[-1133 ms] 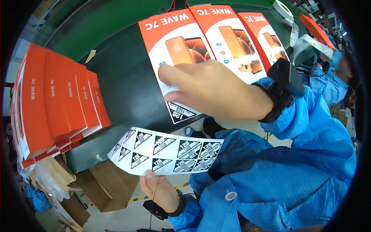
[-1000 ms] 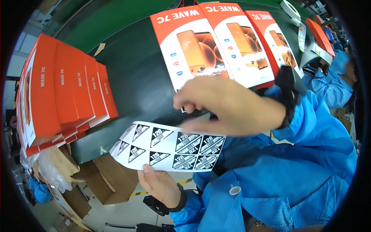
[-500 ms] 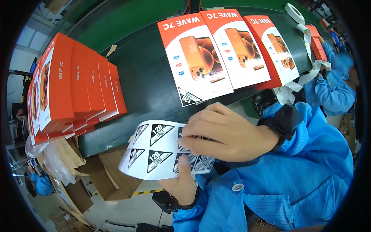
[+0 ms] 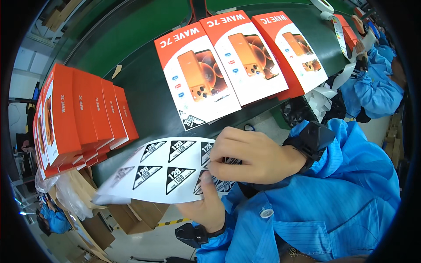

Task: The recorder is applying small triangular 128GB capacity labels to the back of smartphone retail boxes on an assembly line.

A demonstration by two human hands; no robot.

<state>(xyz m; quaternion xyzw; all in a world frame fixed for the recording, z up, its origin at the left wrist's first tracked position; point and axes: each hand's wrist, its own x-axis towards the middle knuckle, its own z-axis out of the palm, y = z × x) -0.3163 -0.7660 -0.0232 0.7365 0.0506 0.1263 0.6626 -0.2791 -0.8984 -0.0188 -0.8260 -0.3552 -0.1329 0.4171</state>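
Observation:
A white sheet of triangular black-and-white stickers (image 4: 151, 175) spans the space before my chest, its far left end curling down. My left hand (image 4: 207, 206) grips its lower edge from below, thumb on top. Over the sheet's right part, my right hand (image 4: 256, 155) has its fingers bent and pinched at the stickers; whether a sticker is between the fingertips is hidden. Just beyond lies a red-and-white phone box (image 4: 197, 79) with one such sticker on its near left corner. Two more phone boxes, a middle one (image 4: 245, 57) and a right one (image 4: 294, 52), lie beside it.
Stacked red phone boxes (image 4: 87, 114) stand at the left of the dark green bench (image 4: 144, 96). Below the bench edge are an open cardboard carton (image 4: 138, 215) and clear plastic (image 4: 72, 197). Crumpled backing strip (image 4: 320, 98) hangs at right, near a person in blue (image 4: 372, 87).
The sticker sheet has spread out farther left and its left end dips. The view has shifted, so the flat boxes appear farther left. Both hands keep nearly the same grip.

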